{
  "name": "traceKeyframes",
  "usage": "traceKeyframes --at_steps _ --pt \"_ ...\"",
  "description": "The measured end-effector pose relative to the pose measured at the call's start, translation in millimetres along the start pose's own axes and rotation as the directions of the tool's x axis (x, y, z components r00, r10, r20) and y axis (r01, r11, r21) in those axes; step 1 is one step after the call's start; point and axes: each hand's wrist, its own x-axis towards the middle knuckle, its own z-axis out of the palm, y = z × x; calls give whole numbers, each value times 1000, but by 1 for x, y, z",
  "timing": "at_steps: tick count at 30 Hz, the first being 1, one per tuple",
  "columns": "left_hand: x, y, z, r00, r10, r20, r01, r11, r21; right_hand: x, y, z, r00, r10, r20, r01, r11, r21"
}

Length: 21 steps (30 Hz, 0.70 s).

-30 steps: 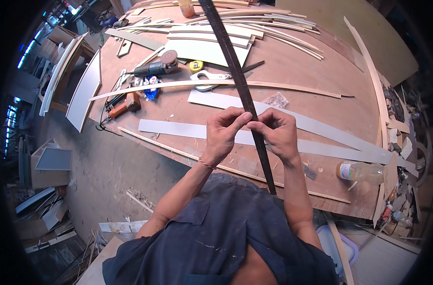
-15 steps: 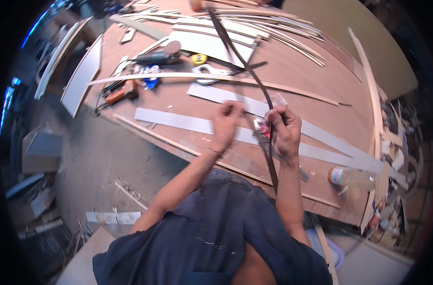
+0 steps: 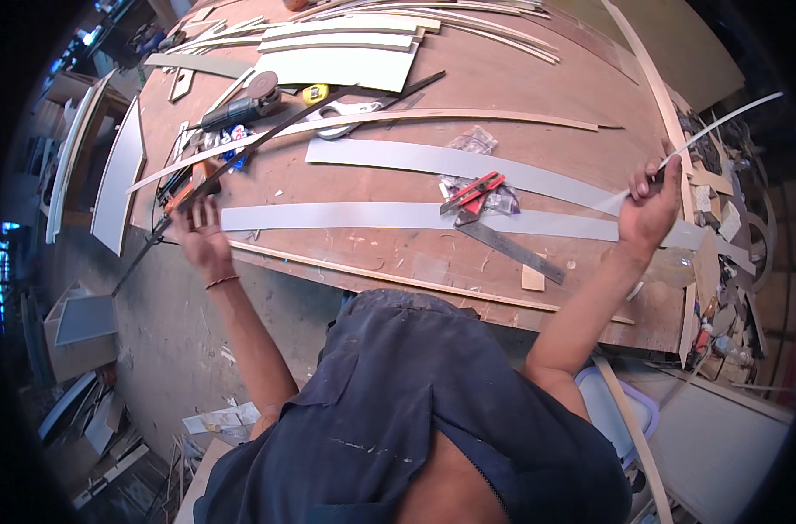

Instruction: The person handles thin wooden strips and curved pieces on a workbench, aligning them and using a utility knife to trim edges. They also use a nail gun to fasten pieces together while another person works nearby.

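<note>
My left hand is raised at the table's left front edge, its fingers spread. Just beyond its fingertips a long dark strip slants over the table and hangs past the edge toward the floor. My right hand, closed, grips a thin white strip that sticks out up and to the right. Between the hands lie two long pale grey strips. On them rest a red utility knife, a steel blade with a red end and clear plastic packets.
Farther back lie an angle grinder, a yellow tape measure, an orange-bodied tool, white boards and a long wood strip. Offcuts pile up at the right edge. A purple-rimmed tub sits below my right arm.
My hands have moved far apart. The dark strip has left my right hand and now lies toward the left. A thin white strip is now in my right hand.
</note>
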Motion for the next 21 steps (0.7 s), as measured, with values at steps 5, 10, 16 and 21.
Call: traceKeyframes --at_steps 5,10,16,21 --pt "26 92 -41 946 324 26 -322 945 -50 -6 19 21 968 23 248 110 855 -507" --pt "15 134 -77 928 369 61 -343 905 -252 -55 194 24 768 180 615 366 665 -652" --pt "-60 149 -46 942 337 -14 -326 900 -288 -133 297 13 626 235 744 636 398 -661" --pt "-75 169 -89 952 294 85 -243 896 -372 -147 310 16 625 278 730 666 297 -684"
